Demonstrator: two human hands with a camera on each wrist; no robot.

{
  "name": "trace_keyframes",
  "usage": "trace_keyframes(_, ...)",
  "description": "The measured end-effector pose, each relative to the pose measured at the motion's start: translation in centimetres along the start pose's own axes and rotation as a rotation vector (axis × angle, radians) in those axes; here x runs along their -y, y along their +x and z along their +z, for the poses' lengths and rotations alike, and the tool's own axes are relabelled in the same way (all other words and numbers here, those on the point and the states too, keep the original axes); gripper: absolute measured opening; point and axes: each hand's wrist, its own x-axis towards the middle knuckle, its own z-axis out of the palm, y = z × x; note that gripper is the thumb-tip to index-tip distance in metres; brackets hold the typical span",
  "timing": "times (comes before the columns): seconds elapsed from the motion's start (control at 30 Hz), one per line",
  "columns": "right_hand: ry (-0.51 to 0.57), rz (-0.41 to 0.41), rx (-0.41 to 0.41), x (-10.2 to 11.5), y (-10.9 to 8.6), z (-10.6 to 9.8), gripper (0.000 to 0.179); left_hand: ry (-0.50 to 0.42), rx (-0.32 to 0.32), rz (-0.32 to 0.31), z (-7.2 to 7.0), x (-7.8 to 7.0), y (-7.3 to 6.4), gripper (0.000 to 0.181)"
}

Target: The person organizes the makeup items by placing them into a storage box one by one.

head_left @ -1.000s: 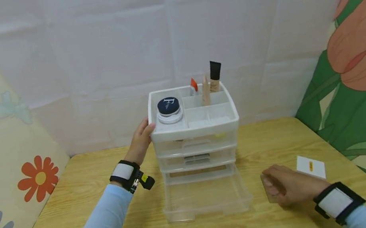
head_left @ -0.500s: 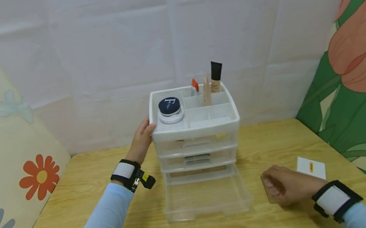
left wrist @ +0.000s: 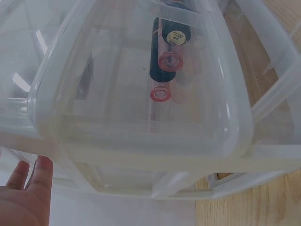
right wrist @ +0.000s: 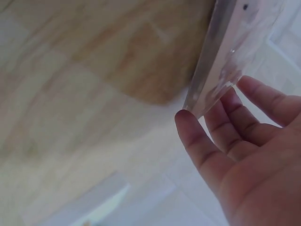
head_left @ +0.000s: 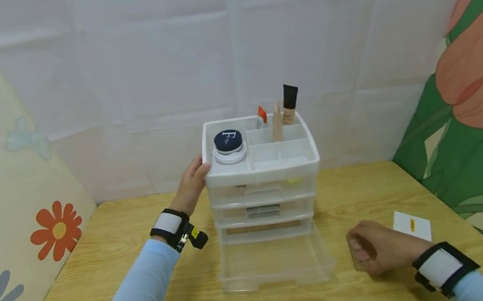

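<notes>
My left hand (head_left: 191, 185) rests against the upper left side of a white plastic drawer organizer (head_left: 262, 173). The organizer's clear bottom drawer (head_left: 274, 262) is pulled out toward me. To the right of that drawer, my right hand (head_left: 378, 249) pinches a flat pinkish-brown case (right wrist: 230, 56) by its edge, thumb on one side and fingers on the other. Most of the case is hidden behind the hand in the head view. In the left wrist view, fingertips (left wrist: 42, 169) show beside the organizer's wall, and dark tubes (left wrist: 161, 77) with clear pink ends lie inside a drawer.
On the organizer's top sit a dark-lidded round compact (head_left: 228, 142), a black-capped foundation tube (head_left: 289, 102), a beige tube (head_left: 277, 123) and an orange-tipped item (head_left: 261, 115). A white card (head_left: 411, 226) lies beyond my right hand on the wooden table (head_left: 150, 293).
The head view has shifted slightly, so the scene sits a little further right and lower. Both hands keep their places, the right one still with the flat case.
</notes>
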Motion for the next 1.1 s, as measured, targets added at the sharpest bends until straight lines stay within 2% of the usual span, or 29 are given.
trace_keyframes(0.13, -0.023, -0.065, -0.034, 0.7, -0.1, -0.7, 0.037, 0.012, -0.010, -0.010, -0.1, -0.1, 0.0, 0.059)
trace_keyframes(0.3, -0.126, -0.065, -0.069, 2.4, -0.1, -2.2, 0.034, 0.015, -0.019, -0.012, -0.2, -0.3, 0.0, 0.059)
trace_keyframes(0.47, -0.220, -0.109, -0.079, 4.8, 0.0, -3.8, 0.056, 0.014, -0.025, -0.009, -0.3, -0.4, 0.0, 0.061)
trace_keyframes(0.67, -0.239, -0.153, -0.059, 8.3, 0.3, -5.6, 0.064, 0.006, -0.023, -0.016, -0.3, -0.3, 0.1, 0.060)
trace_keyframes(0.77, -0.235, -0.192, -0.039, 10.3, 0.8, -6.3, 0.065, 0.003, -0.020, -0.016, -0.4, -0.2, 0.3, 0.059)
trace_keyframes(0.93, -0.273, -0.281, -0.034, 13.2, 2.6, -6.8, 0.055, 0.001, -0.024, -0.018, -0.4, 0.0, 0.4, 0.057)
trace_keyframes(1.1, -0.301, -0.313, 0.017, 15.0, 4.7, -6.7, 0.041, -0.005, -0.017, -0.012, -0.2, 0.0, 0.4, 0.057)
